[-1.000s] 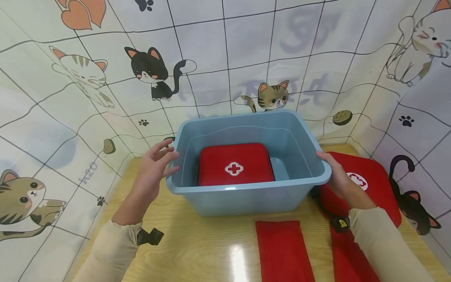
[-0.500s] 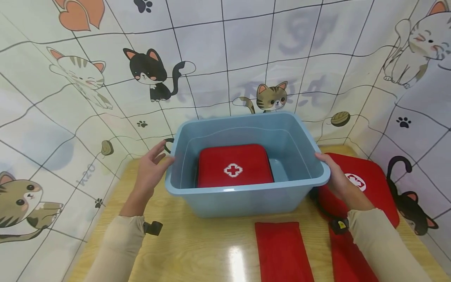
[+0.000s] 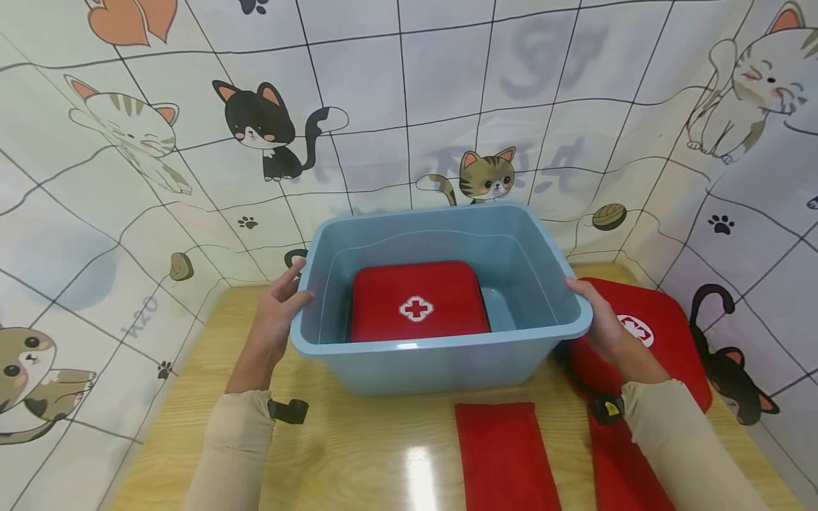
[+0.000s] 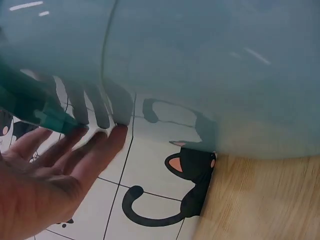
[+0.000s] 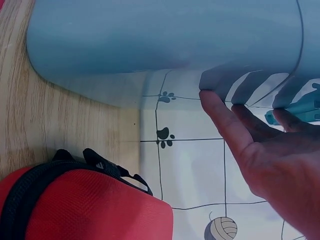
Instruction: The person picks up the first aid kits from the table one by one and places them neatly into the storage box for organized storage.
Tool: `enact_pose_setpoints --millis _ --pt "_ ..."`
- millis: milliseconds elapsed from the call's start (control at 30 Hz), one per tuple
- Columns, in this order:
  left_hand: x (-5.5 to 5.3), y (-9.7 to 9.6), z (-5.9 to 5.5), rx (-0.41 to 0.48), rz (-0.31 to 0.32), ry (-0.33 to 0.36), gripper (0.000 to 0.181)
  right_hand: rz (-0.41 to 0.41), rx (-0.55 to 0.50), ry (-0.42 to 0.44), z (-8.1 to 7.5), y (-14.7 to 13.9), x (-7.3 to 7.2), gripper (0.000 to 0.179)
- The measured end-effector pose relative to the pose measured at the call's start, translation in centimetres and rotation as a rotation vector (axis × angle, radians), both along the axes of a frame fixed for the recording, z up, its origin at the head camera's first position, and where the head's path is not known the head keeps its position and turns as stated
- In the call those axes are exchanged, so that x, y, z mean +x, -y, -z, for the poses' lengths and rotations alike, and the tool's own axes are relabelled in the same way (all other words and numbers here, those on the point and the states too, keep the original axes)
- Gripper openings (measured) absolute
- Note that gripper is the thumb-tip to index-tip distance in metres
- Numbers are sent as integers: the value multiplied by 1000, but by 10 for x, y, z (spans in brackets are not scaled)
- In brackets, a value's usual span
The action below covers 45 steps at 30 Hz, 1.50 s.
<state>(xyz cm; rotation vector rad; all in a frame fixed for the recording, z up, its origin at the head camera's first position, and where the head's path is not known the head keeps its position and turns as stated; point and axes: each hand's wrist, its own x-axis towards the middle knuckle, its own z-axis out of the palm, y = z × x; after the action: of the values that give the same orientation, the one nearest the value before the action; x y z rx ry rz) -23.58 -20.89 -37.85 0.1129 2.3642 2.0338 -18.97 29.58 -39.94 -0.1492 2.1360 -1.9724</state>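
Observation:
A light-blue plastic bin stands on the wooden table, and in it lies a red first-aid case with a white-edged cross. My left hand holds the bin's left rim, its thumb on top of the rim. In the left wrist view the fingertips touch the outer wall. At the opposite end my right hand holds the right rim, thumb over the edge. Its fingers press the outer wall below, as the right wrist view shows.
A red first-aid bag with a black zip edge lies right of the bin, partly under my right forearm. A flat red cloth piece lies in front, with another red strip beside it. A cat-patterned wall covering rises close behind.
My left hand has moved right, from beside the bin onto its left rim. The right hand keeps its hold. The whole view shifts slightly, and the bin stays on the table.

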Motion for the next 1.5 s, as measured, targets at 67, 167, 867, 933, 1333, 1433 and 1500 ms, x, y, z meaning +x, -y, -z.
enact_pose_setpoints --millis 67,167,867,933,1333,1433,1500 --pt "1 2 0 -14 -10 4 65 -9 -1 -1 -1 1 -1 70" --pt "4 5 -1 -35 -31 14 64 -24 -2 -15 -1 5 -4 69" --pt "14 21 -13 -62 -40 11 64 97 404 -93 -13 -28 -20 77" --pt "12 20 -12 -60 -33 12 64 139 481 -76 -10 -41 -18 78" --pt "9 15 0 -58 -24 14 64 231 822 62 28 -110 -2 92" --pt "9 15 -1 -57 -25 12 65 215 871 117 35 -122 3 96" --pt "8 15 -1 -57 -24 11 65 206 876 154 39 -128 5 100"
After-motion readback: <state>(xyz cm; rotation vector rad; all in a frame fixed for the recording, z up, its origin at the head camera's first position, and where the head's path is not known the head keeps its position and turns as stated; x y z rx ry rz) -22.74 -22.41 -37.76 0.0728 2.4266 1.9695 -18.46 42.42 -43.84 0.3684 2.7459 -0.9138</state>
